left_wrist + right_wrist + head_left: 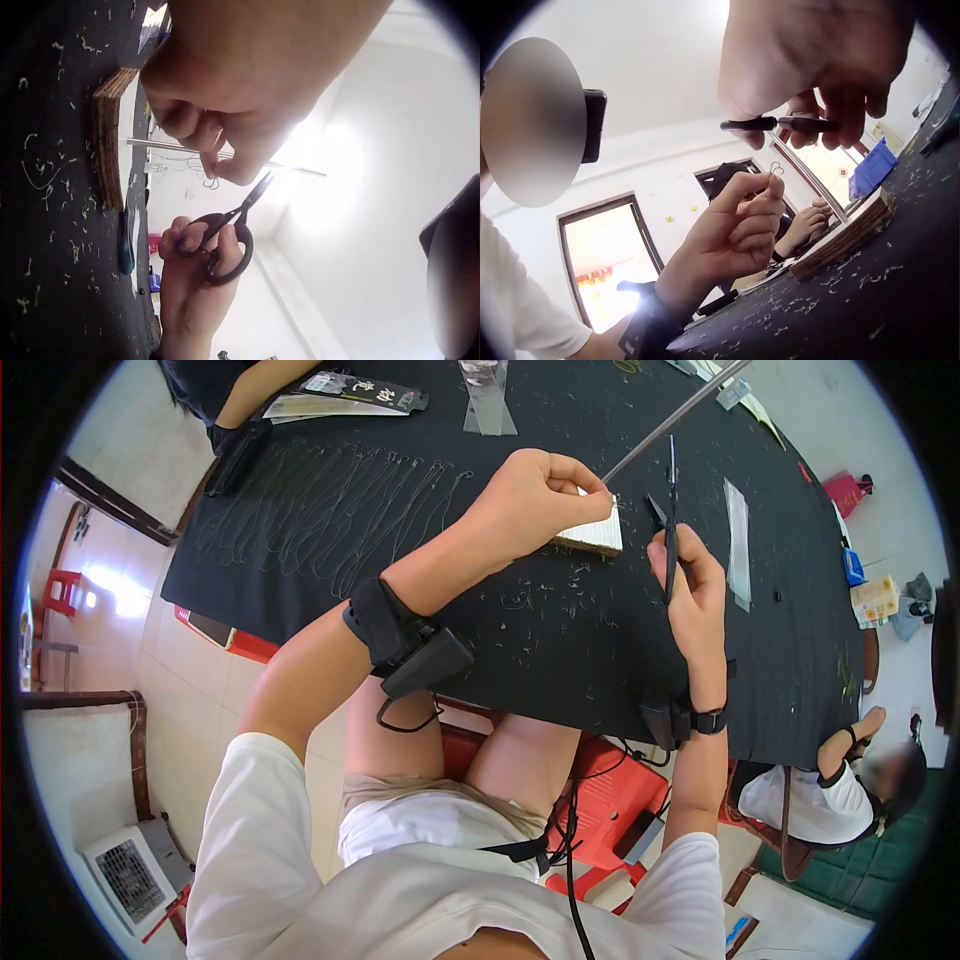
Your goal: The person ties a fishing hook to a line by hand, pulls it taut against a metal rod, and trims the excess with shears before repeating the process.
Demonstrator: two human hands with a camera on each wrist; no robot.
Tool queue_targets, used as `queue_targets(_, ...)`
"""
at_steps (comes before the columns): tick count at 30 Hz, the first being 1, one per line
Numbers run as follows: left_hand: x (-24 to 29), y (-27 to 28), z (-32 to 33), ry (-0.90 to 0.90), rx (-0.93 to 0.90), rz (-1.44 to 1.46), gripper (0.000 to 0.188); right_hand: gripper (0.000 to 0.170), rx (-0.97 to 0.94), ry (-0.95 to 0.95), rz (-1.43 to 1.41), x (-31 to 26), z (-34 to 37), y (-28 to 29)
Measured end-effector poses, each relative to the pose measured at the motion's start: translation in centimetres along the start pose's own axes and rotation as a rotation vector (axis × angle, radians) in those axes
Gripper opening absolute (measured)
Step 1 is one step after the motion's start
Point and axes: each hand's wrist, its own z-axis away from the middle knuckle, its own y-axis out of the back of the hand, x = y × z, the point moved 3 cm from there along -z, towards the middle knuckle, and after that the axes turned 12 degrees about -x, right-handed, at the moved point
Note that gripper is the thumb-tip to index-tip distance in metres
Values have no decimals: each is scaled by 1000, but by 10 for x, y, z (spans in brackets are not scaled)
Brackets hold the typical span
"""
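Note:
My left hand (545, 505) pinches small bent wire fish hooks (777, 169) between thumb and fingertips, beside a thin metal rod (672, 422). The rod rises from a white-topped wooden block (598, 534) on the black-covered table. To the right, my right hand (697, 600) holds black-handled scissors (241, 214), with fingers through the handle loops. In the left wrist view the scissors' blades are slightly parted and point up toward the left hand. Any line tied to the hooks is too fine to make out.
Rows of looped thin line (350, 505) lie on the table at left, near another person's arm (262, 390) and a black packet (365, 390). Clear plastic strips (738, 545) lie at right. Cut thread scraps surround the block. Another person (815, 800) sits at right.

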Motion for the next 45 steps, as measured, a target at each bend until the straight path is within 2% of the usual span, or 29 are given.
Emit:
queue_targets(1, 3, 2, 2, 2, 55, 2, 22, 23, 26, -75, -12, 1, 1, 0)
queue_targets(2, 6, 4, 3, 2, 110, 4, 20, 23, 24, -65, -10, -2, 0, 1)
queue_targets(4, 3, 6, 1, -33, 155, 45, 19, 25, -49, -105, 219, -10, -1, 2)
queue_targets(5, 2, 8, -1, -63, 193, 89, 18, 25, -48, -91, 224, -13, 0, 0)
queue_targets(9, 4, 9, 1, -77, 204, 139, 16, 25, -101, -25, 252, -21, -3, -4)
queue_targets(11, 4, 11, 2, -40, 251, 120, 17, 25, -91, -7, 451, -25, -4, -2)
queue_targets(14, 0, 12, 0, -34, 266, 121, 17, 24, -41, -19, 481, -24, -4, 2)
queue_targets(20, -2, 13, 0, -9, 277, 100, 17, 25, -57, 13, 559, -28, -3, 1)
queue_targets(33, -1, 12, 0, -39, 251, -14, 19, 25, -110, -10, 559, -27, -3, 0)
queue_targets(41, 2, 12, 2, -77, 232, -103, 19, 26, -233, -118, 269, -15, -3, 4)
queue_targets(45, 3, 11, 2, -101, 232, -134, 19, 26, -253, -120, 218, -16, -3, 5)
